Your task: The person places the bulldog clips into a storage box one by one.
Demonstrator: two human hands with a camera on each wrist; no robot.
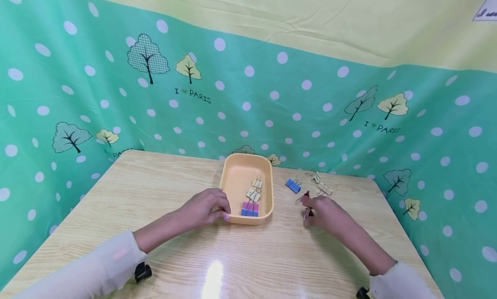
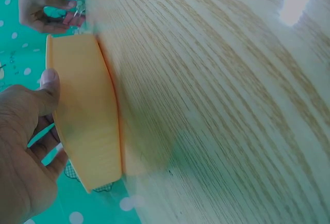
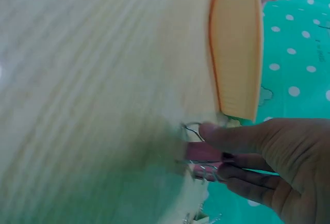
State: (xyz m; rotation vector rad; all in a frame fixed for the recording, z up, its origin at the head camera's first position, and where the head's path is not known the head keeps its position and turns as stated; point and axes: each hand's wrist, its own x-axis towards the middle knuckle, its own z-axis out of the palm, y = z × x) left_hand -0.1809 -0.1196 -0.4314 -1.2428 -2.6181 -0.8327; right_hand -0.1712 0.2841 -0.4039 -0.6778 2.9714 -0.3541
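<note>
My left hand (image 1: 206, 207) grips the near-left rim of a light orange plastic tray (image 1: 248, 220). In the left wrist view, the thumb lies on the tray's rim and the fingers reach behind it. Inside the tray are cream binder clips (image 1: 254, 195), a pink binder clip (image 1: 250, 206) and a blue binder clip (image 1: 249, 212). To the right of the tray, my right hand (image 1: 329, 215) pinches a pink binder clip (image 3: 202, 152) by its wire handle end. A second pink binder clip (image 1: 305, 196) lies close by the fingers, partly hidden by them.
Behind the right hand lie a loose blue binder clip (image 1: 293, 185) and cream binder clips (image 1: 324, 188) on the wood-grain table (image 1: 163, 178). A green dotted cloth (image 1: 233, 113) hangs along the table's back and sides.
</note>
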